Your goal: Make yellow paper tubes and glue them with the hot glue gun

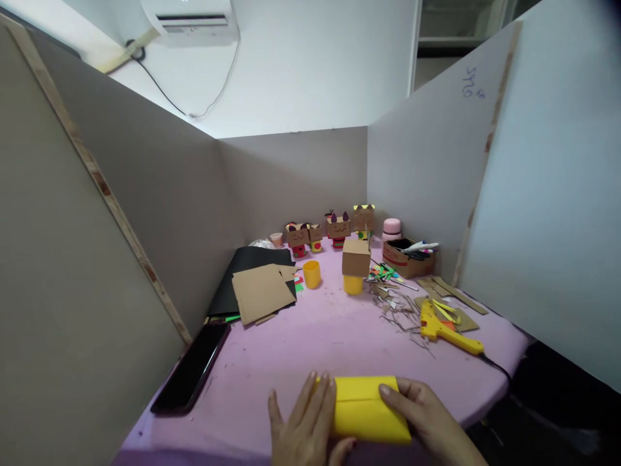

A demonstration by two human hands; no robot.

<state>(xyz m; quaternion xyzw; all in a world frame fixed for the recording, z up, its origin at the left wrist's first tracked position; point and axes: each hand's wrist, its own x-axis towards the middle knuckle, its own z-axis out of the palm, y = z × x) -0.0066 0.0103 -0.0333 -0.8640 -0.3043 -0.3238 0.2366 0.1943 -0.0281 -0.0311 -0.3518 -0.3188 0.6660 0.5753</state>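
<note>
On the near edge of the table: folded yellow paper (369, 409), lying flat, pressed under both hands.
Surface: table with pink cover (310, 336), boxed in by grey partition boards (160, 213) on left, back and right; white wall behind, air conditioner (191, 19) up top.
Left hand: left hand (303, 430) flat, fingers spread and extended, palm down, fingertips over the paper's left end; open, gripping nothing, just pressing.
Right hand: right hand (427, 421) lies on the paper's right end, index finger stretched along the top toward the middle; fingers loose, not closed around the sheet.
Paper axis: long side runs left to right, parallel to the table's near edge; a fold line runs lengthwise across the middle.
Left side: black phone (191, 369) near the left board, screen dark; farther back a stack of brown cardboard sheets (262, 291) on black paper (247, 272).
Middle: yellow cup (312, 274); cardboard cube (356, 257) sitting on a second yellow cup.
Back row: small cardboard box figures (330, 230) with faces; pink jar (392, 228) just right of them.
Right side: cardboard box of markers (410, 255), paper scraps (395, 301), yellow glue gun (444, 330) with its cord trailing off the right edge.
</note>
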